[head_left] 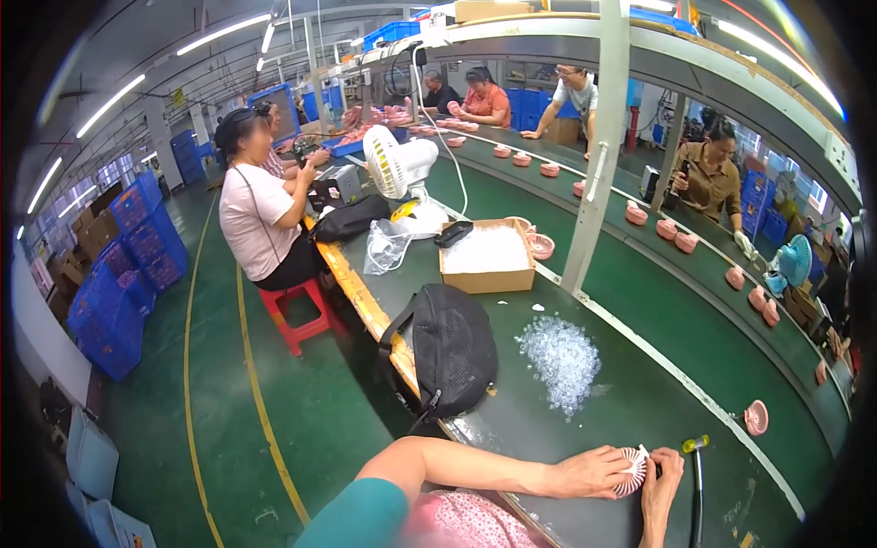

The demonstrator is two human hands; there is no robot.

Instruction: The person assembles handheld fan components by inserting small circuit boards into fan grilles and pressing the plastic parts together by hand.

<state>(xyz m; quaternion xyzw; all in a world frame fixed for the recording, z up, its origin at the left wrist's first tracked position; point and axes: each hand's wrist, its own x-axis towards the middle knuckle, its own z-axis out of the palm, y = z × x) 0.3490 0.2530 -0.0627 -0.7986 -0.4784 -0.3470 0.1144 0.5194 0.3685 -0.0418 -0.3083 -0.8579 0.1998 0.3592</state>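
Observation:
A white, round, ribbed plastic part, like a small fan grille (630,472), is between my hands just above the dark green tabletop. My left hand (585,473) grips it from the left, fingers bent over its top. On its right side my right hand (661,484) closes fingers and thumb at the rim; whether a smaller piece is pinched there is hidden. Right of my right hand lies a hammer (698,484) with a yellow head and black handle. Farther up the table is a heap of small clear plastic pieces (559,361).
A black bag (452,352) rests at the table's left edge. Beyond it stand a cardboard box (489,279) of small white parts and a white fan (402,169). A metal post (598,155) rises beside the conveyor (621,265), which carries several pink round housings. Co-workers sit nearby.

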